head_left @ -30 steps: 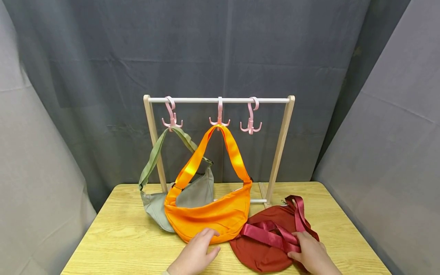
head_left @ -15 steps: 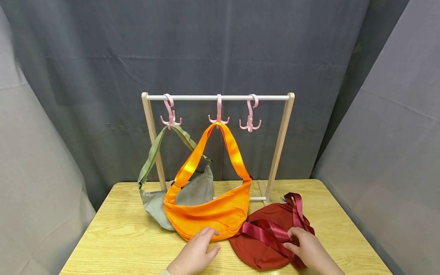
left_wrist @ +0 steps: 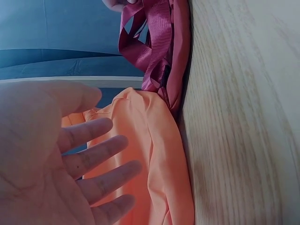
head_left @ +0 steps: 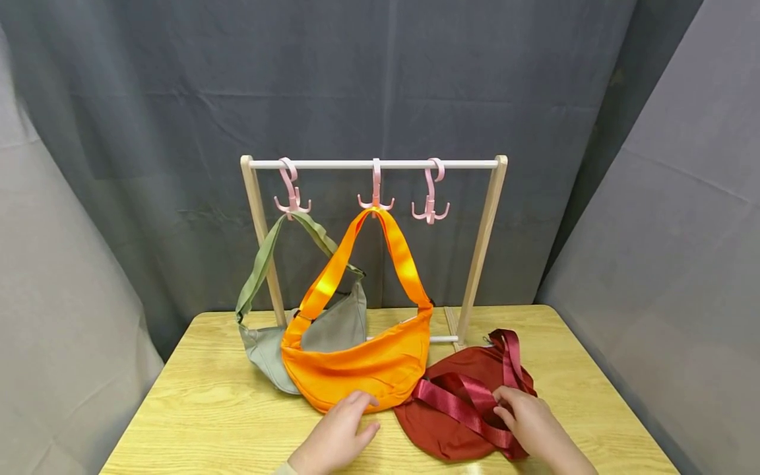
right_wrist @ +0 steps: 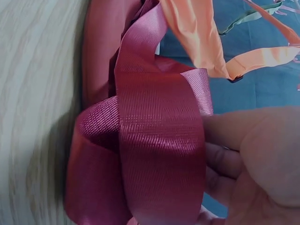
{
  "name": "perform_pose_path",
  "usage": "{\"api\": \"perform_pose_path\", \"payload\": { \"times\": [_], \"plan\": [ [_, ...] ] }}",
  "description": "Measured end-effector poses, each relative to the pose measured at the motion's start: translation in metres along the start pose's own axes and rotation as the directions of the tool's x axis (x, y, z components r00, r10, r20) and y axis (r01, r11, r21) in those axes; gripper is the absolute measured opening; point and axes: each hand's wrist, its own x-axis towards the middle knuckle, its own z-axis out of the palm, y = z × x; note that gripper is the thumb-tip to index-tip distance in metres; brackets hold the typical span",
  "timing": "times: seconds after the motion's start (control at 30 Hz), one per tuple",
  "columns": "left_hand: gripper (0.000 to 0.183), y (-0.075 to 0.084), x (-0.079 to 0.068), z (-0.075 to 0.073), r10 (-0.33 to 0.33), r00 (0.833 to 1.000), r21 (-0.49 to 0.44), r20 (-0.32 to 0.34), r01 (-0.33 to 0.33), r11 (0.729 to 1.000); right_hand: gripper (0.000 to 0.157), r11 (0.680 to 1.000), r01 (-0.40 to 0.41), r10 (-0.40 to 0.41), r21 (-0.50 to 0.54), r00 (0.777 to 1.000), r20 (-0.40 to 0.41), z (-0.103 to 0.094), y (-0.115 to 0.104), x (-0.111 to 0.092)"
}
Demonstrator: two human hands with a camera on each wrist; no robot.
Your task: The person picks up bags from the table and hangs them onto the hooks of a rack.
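A dark red shoulder bag (head_left: 442,435) lies flat on the table at the right, its shiny strap (right_wrist: 159,140) looped over it. My right hand (head_left: 531,422) pinches that strap between thumb and fingers. In front of the orange bag (head_left: 368,373), my left hand (head_left: 338,432) has its fingers spread loosely and holds nothing; whether it touches the cloth I cannot tell. The orange bag's strap hangs from the middle pink hook (head_left: 376,188). Behind it, a grey-green bag (head_left: 270,356) hangs by its strap from the left pink hook (head_left: 291,191).
A wooden rack with a white rail (head_left: 332,165) stands at the back of the table (head_left: 196,402). On the rail's right part hangs another pink hook (head_left: 430,198) with no bag on it. Grey curtains (head_left: 178,132) surround the table at the back and sides.
My right hand has shifted slightly left and drawn in its fingers on the red strap, moving the strap's folds. The left hand stays put. The whole scene sits slightly higher in the head view.
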Motion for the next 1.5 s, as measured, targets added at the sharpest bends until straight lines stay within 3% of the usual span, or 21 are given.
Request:
{"api": "perform_pose_path", "payload": {
  "times": [0.23, 0.53, 0.73, 0.87, 1.1, 1.3, 1.5],
  "plan": [
    [0.023, -0.001, 0.001, 0.002, 0.022, 1.000, 0.012, -0.005, -0.022, 1.000, 0.013, 0.999, 0.032, -0.033, -0.029, 0.997, -0.064, 0.000, 0.010, -0.002],
    [0.023, -0.001, 0.001, 0.002, 0.032, 0.999, 0.006, -0.003, -0.032, 0.999, 0.031, 1.000, 0.002, 0.000, 0.013, 0.982, -0.187, -0.012, 0.026, -0.004],
    [0.022, -0.002, 0.001, 0.004, 0.033, 0.999, 0.003, -0.001, -0.033, 0.999, 0.027, 1.000, 0.004, 0.000, 0.018, 0.978, -0.207, -0.016, 0.032, -0.007],
    [0.022, -0.002, 0.001, 0.005, 0.032, 0.999, 0.014, -0.005, -0.032, 0.999, 0.023, 0.999, -0.024, 0.029, 0.030, 0.982, -0.186, -0.019, 0.035, -0.010],
    [0.023, -0.004, 0.000, 0.006, 0.029, 1.000, 0.011, -0.003, -0.029, 1.000, 0.016, 0.998, -0.034, 0.037, 0.046, 0.997, -0.073, -0.023, 0.035, -0.011],
    [0.022, -0.004, 0.000, 0.007, 0.043, 0.999, 0.015, -0.009, -0.043, 0.999, 0.013, 0.998, 0.016, -0.015, 0.061, 1.000, -0.013, -0.024, 0.034, -0.011],
    [0.021, -0.003, 0.000, 0.008, 0.039, 0.999, 0.011, 0.007, -0.039, 0.999, 0.022, 0.989, 0.135, -0.138, 0.067, 0.990, 0.041, -0.021, 0.037, -0.017]
  ]
}}
